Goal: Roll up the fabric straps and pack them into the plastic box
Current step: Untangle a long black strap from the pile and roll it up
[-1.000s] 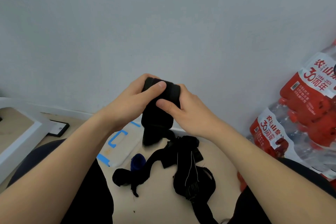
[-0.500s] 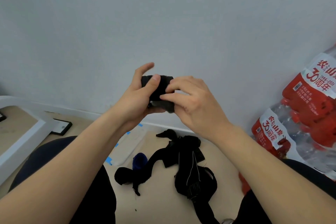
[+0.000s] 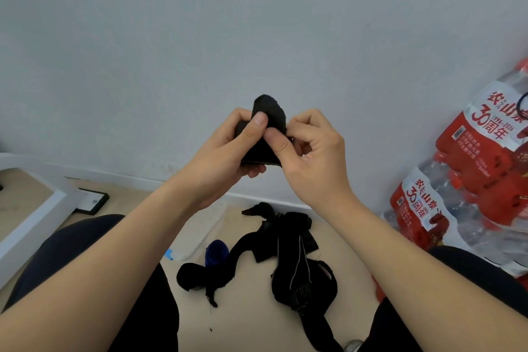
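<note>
1. The left hand (image 3: 225, 151) is raised in front of the pale wall (image 3: 257, 23), its forearm reaching up from the lower left. Its thumb presses flat on the front of a partly rolled black fabric strap (image 3: 270, 120) while its fingers curl round behind and beneath it, a firm grip.
2. The right hand (image 3: 311, 157) comes in from the lower right, wrist bent inward. Its thumb and forefinger pinch the strap's right edge just beside the left thumb, and the other fingers are curled loosely into the palm.
3. The held strap is in the air between both hands, with a rounded end standing up above the thumbs.
4. On the pale floor between the knees lies a loose heap of black fabric straps (image 3: 297, 266), with a small dark-blue rolled strap (image 3: 216, 251) touching its left side.
5. A clear plastic box with a blue clip (image 3: 200, 234) lies on the floor just left of the blue roll, partly hidden by the left forearm.
6. Red-and-white packs of bottled water (image 3: 471, 180) lean against the wall at right, and a white furniture frame (image 3: 34, 208) stands at left.
</note>
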A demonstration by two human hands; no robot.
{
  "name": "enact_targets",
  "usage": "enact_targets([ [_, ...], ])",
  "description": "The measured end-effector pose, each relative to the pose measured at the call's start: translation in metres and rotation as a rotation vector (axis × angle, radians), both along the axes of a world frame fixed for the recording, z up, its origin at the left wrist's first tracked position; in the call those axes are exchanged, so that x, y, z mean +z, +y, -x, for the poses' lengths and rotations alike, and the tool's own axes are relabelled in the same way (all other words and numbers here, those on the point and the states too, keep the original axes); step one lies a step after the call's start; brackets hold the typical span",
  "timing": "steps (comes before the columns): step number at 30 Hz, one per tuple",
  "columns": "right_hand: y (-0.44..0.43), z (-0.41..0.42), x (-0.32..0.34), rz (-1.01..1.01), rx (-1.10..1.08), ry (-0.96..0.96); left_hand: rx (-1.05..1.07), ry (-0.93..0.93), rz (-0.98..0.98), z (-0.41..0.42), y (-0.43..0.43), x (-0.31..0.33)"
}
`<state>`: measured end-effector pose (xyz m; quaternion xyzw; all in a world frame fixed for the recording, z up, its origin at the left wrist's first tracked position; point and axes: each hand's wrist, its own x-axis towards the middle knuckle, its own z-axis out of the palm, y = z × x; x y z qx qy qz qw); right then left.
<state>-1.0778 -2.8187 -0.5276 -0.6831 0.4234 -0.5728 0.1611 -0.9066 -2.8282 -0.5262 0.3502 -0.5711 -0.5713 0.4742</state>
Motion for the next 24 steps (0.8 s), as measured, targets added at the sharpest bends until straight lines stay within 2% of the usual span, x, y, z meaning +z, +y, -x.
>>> enact_targets([
  [5, -0.003, 0.001, 0.000, -0.166, -0.028, -0.182, 0.101, -0.158, 0.073, 0.004, 0.004, -0.001],
  [10, -0.008, 0.001, -0.002, -0.264, 0.006, -0.200, 0.148, -0.222, 0.148, 0.003, 0.006, -0.001],
  [13, -0.014, -0.004, -0.008, -0.457, 0.030, -0.280, 0.137, -0.355, 0.312, 0.005, 0.012, -0.002],
  [15, -0.018, -0.002, -0.007, -0.643, 0.135, -0.311, 0.093, -0.463, 0.422, 0.009, 0.018, -0.007],
  [19, -0.014, 0.004, -0.008, -0.882, 0.328, -0.187, 0.186, -0.607, 0.417, 0.009, 0.017, -0.012],
  [21, -0.013, 0.002, -0.011, -0.790, 0.317, -0.095, 0.244, -0.591, 0.374, 0.007, 0.016, -0.012],
  [24, -0.015, 0.000, -0.015, -0.409, 0.058, 0.103, 0.234, -0.455, 0.252, 0.011, 0.015, -0.014],
])
